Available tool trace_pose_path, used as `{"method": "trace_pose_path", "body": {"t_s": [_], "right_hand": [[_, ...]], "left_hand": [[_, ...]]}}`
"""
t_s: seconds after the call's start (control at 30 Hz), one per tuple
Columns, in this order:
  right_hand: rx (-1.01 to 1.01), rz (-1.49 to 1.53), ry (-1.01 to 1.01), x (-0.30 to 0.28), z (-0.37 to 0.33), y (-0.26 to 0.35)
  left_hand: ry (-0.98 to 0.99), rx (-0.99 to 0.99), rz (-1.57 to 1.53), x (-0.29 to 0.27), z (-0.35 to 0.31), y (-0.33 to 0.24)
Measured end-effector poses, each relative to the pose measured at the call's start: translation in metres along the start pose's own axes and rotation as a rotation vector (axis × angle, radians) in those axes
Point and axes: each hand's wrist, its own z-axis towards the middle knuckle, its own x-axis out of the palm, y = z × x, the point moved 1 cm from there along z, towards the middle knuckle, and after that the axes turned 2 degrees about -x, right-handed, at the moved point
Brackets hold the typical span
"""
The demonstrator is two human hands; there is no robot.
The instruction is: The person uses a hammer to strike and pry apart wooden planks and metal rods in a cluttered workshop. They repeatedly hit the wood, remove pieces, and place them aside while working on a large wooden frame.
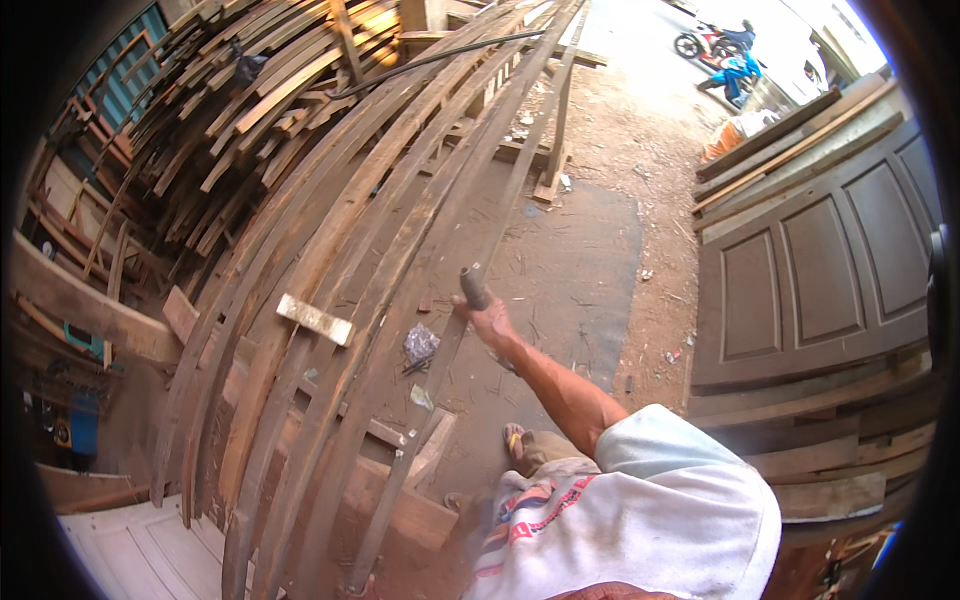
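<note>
My right hand reaches out over the long wooden strips, its fingers closed. It grips what looks like a hammer, whose dark, blunt, stepped head sticks up past the thumb side; the handle is mostly hidden. Just under the hand runs the nearest narrow wooden strip. I cannot tell whether hand or hammer touches it. Several more long strips lie side by side to the left, curving away toward the far end. My left hand does not show.
A short pale board lies across the strips. Crumpled clear plastic rests on the ground near them. Stacked timber fills the far left. A brown panelled door stands at right, with planks around it. Motorbikes are parked far off.
</note>
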Motion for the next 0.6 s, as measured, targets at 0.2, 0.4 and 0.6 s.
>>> {"method": "trace_pose_path", "body": {"t_s": [0.2, 0.4, 0.6], "right_hand": [[0.067, -0.069, 0.065, -0.012, 0.005, 0.0], [0.07, 0.003, 0.084, -0.011, 0.015, -0.015], [0.122, 0.001, 0.087, -0.006, 0.015, -0.019]], "left_hand": [[0.01, 0.015, 0.022, 0.021, 0.023, -0.071], [0.045, 0.014, 0.03, 0.021, 0.035, -0.088], [0.104, -0.053, 0.052, -0.035, -0.011, 0.011]]}}
